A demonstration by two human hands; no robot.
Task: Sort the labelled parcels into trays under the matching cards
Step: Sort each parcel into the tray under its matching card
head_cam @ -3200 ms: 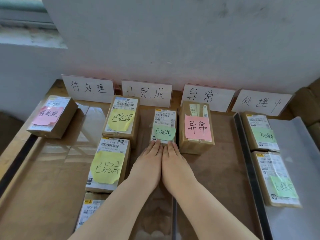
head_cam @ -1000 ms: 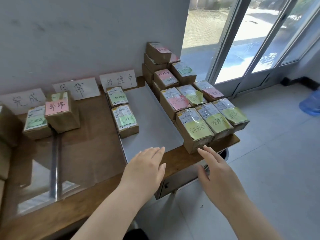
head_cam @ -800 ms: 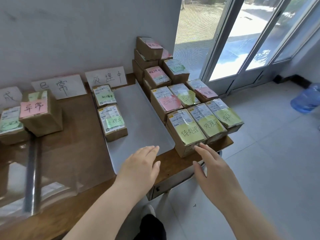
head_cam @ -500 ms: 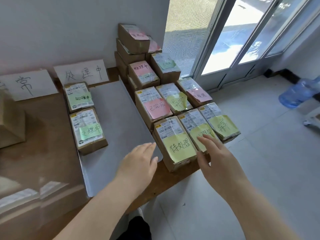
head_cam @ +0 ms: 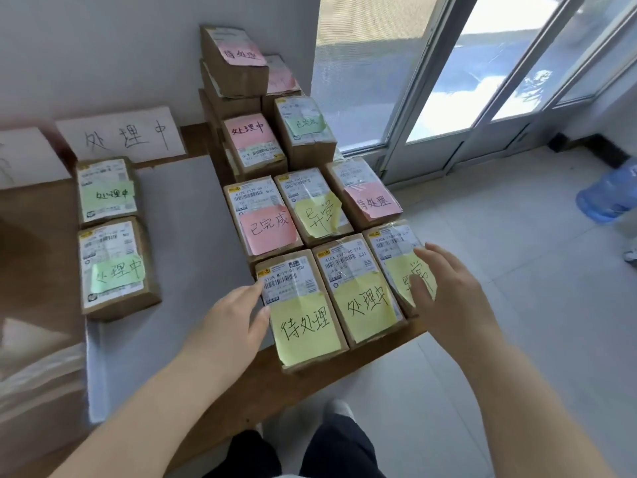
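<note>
Several brown parcels with coloured notes are packed together at the table's right end. In the front row lie a parcel with a yellow 待处理 note (head_cam: pixel 303 312), a parcel with a yellow 处理中 note (head_cam: pixel 358 291) and a parcel with a yellow 异常 note (head_cam: pixel 396 257). My left hand (head_cam: pixel 231 322) touches the left side of the 待处理 parcel with relaxed fingers. My right hand (head_cam: pixel 444 291) lies with straight fingers on the 异常 parcel. A grey tray (head_cam: pixel 186 236) under the 处理中 card (head_cam: pixel 120 134) holds two parcels with green notes (head_cam: pixel 113 267).
Behind the front row more parcels are stacked against the wall, the top one (head_cam: pixel 234 60) with a pink note. The table edge (head_cam: pixel 275 384) runs just below the front row. A glass door and a blue water bottle (head_cam: pixel 610 194) are at the right.
My view swung from the sorted trays right to the unsorted pile. Both hands moved forward: the left reached the 待处理 parcel's side, the right came to rest on the 异常 parcel.
</note>
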